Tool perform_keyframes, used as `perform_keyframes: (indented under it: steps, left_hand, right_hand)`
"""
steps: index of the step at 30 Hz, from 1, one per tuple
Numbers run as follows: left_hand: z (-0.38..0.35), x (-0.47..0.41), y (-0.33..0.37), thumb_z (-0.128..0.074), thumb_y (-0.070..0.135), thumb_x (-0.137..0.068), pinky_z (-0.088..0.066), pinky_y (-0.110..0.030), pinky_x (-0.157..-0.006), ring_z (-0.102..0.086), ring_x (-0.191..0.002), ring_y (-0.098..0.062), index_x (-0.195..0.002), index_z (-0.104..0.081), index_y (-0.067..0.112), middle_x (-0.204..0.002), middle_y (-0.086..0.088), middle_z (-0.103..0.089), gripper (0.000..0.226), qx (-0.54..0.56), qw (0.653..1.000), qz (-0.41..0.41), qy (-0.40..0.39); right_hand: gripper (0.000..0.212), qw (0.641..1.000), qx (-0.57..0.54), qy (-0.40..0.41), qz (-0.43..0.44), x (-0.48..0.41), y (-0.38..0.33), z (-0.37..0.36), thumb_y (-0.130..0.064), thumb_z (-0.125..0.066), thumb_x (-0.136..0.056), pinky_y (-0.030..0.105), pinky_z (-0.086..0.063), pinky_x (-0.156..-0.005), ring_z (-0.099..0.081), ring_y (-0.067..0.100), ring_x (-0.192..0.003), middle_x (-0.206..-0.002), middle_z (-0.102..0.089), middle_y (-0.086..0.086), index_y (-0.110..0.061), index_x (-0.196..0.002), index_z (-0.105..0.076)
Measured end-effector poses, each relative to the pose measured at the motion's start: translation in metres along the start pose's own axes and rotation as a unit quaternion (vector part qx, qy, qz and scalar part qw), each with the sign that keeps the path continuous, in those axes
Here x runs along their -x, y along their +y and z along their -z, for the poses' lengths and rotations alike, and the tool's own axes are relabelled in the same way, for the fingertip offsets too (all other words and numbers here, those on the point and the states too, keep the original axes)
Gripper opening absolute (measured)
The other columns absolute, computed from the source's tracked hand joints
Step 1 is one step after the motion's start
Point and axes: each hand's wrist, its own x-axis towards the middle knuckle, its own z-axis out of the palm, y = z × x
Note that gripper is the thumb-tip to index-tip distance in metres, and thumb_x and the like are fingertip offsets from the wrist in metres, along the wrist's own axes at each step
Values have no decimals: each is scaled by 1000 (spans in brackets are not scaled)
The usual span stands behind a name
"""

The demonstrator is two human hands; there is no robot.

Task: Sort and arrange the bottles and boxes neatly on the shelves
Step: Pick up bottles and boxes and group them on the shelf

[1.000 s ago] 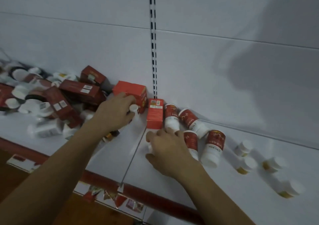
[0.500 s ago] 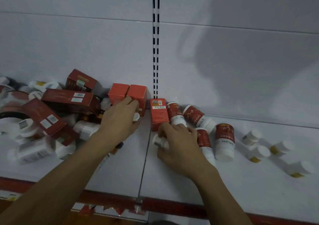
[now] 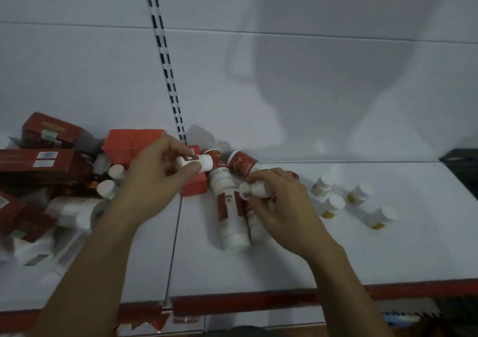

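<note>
I am pinching a small white bottle (image 3: pixel 194 163) in my left grip (image 3: pixel 157 179) and another white bottle (image 3: pixel 254 190) in my right grip (image 3: pixel 282 207), mid-frame. Red-labelled bottles (image 3: pixel 227 207) are lying under them, and red boxes (image 3: pixel 46 163) are crowding the left edge of the shelf (image 3: pixel 284 264).

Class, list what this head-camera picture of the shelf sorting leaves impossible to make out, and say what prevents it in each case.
- Label text on the small white bottle in the left hand: too small, partly covered by fingers.
- Bottle in the right hand: mostly wrapped by the hand.
- Box pile at left: cut off by the frame edge, blurred.
- Dark object at far right: cropped.
</note>
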Motion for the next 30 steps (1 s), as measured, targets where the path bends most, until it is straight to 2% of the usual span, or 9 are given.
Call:
perform_keyframes:
  steps: [5,8,12,17,20,22,24,27,30]
  left_hand:
    - [-63,5,35,-68,-8,-87,-59,-44,-79,-74,-86,-33,-107,-52,11,-105,-20,-69,31,165,982,36,-84]
    - [-93,8,63,-63,7,-81,-58,-42,-87,-73,-92,-31,-128,-56,32,-106,-16,-67,54,167,975,-4,-150]
    - [-141,12,90,-64,11,-79,-54,-33,-76,-66,-83,-17,-113,-63,26,-104,-7,-67,37,154,970,-45,-185]
    - [-204,19,105,-74,15,-81,-43,-21,-61,-54,-62,-2,-98,-52,32,-97,8,-67,32,5,982,-110,-155]
    - [-235,28,112,-74,27,-79,-39,-17,-73,-56,-82,-2,-92,-47,34,-95,16,-64,30,-116,970,-163,-135]
    - [-254,31,112,-72,35,-80,-37,-30,-89,-52,-95,-2,-93,-46,37,-96,19,-60,29,-173,953,-198,-149]
    - [-268,30,108,-69,38,-85,-31,-37,-95,-47,-108,-5,-96,-47,38,-98,22,-55,25,-254,929,-212,-167]
    - [-280,29,101,-66,34,-91,-27,-36,-94,-43,-116,-6,-99,-52,39,-99,23,-52,17,-325,906,-204,-178]
    - [-281,28,98,-71,34,-88,-25,-34,-94,-44,-120,-7,-99,-56,41,-118,24,-53,20,-325,909,-196,-172]
  right_hand:
    - [30,998,-1,66,-15,28,28,45,-16,-67,-93,13,-47,-79,-56,4,-98,-116,-52,-14,-30,-119,-65]
    - [34,992,-2,123,-38,47,50,79,-10,-66,-93,16,-50,-78,-59,5,-94,-114,-53,-10,-28,-122,-67]
    - [41,981,-2,175,-82,72,80,123,-16,-72,-91,18,-53,-75,-61,5,-91,-111,-60,-16,-31,-127,-59]
    - [46,954,-35,253,-157,94,118,158,-26,-76,-88,23,-53,-69,-62,4,-88,-100,-62,-23,-36,-122,-46]
    - [37,941,-45,282,-179,100,140,168,-25,-74,-89,32,-55,-70,-62,5,-86,-99,-61,-20,-32,-113,-46]
    - [31,944,-31,274,-183,99,156,173,-24,-73,-91,32,-55,-71,-62,4,-85,-98,-62,-20,-35,-106,-48]
    - [31,956,-13,240,-168,93,169,174,-20,-72,-92,20,-51,-71,-62,2,-87,-98,-63,-27,-39,-99,-49]
    - [26,975,0,178,-135,84,183,168,-14,-73,-91,7,-41,-69,-61,-3,-87,-96,-64,-29,-31,-98,-55]
    - [23,984,30,89,-153,79,192,162,-17,-69,-93,14,-45,-73,-61,-2,-88,-102,-64,-19,-33,-102,-56]
